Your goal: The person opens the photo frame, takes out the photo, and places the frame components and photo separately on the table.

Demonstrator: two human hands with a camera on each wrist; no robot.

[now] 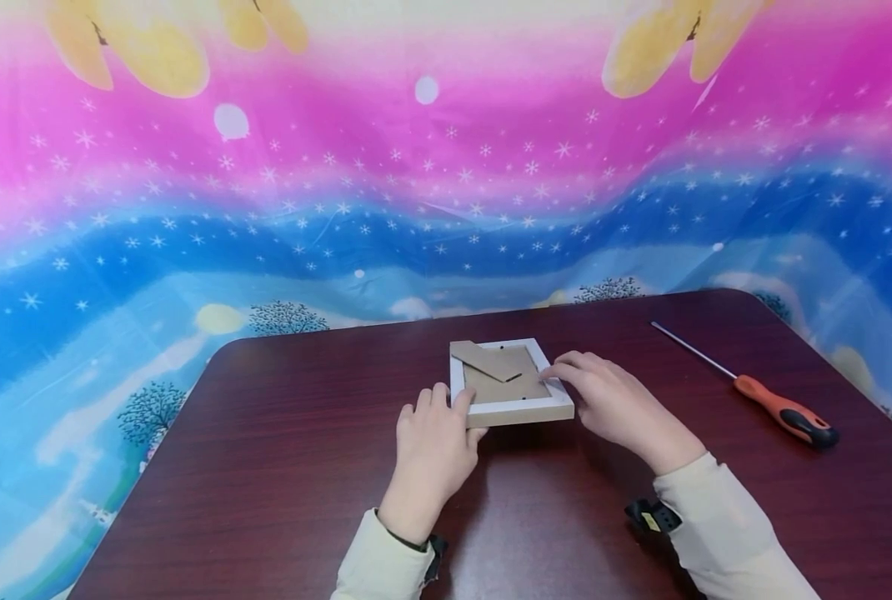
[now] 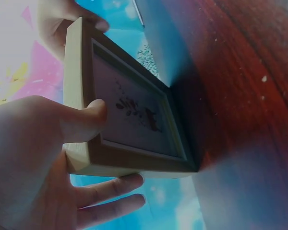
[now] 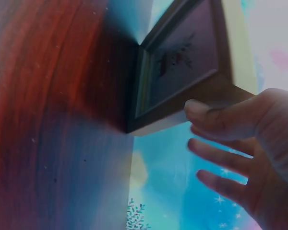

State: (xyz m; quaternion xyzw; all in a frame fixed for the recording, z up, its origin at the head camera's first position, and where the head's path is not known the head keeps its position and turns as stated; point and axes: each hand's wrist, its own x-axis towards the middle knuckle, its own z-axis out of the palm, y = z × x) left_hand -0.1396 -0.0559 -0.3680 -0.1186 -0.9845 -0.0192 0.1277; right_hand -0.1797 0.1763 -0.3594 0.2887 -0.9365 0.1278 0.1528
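Observation:
A picture frame (image 1: pixel 517 408) lies back side up in the middle of the table, its near edge lifted off the top. The head view shows a brown backing board (image 1: pixel 487 387), a stand flap (image 1: pixel 478 358) and small dark tabs. My left hand (image 1: pixel 433 442) grips the near left corner; in the left wrist view its thumb (image 2: pixel 86 117) presses the front rim. At the right side, my right hand (image 1: pixel 614 400) pinches the frame, index finger on the back and thumb (image 3: pixel 216 117) underneath. A dark plant-like picture (image 2: pixel 134 108) shows on the downward-facing front.
To the right lies a screwdriver (image 1: pixel 779 408) with an orange and black handle, its shaft pointing away to the left. The dark red wooden table (image 1: pixel 303 467) ends at a hanging cloth (image 1: pixel 386 208) patterned with snowflakes. Both wrists wear black bands.

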